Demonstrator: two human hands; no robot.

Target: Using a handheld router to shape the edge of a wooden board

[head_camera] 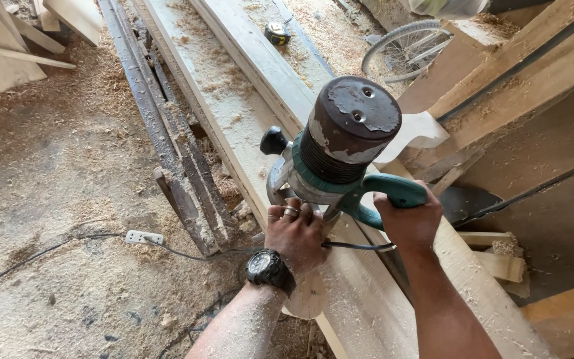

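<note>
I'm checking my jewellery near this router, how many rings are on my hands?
2, both on the left hand, side by side on fingers pressed against the router base. None shows on the right hand; its fingers curl around the green handle, so some may be hidden.

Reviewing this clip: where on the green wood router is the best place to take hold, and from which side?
Best by its two side grips, from the near end. The green router stands upright on the long plank. Its teal handle juts toward the person, where the right hand wraps it; the left hand steadies the base. The black knob offers another grip.
</note>
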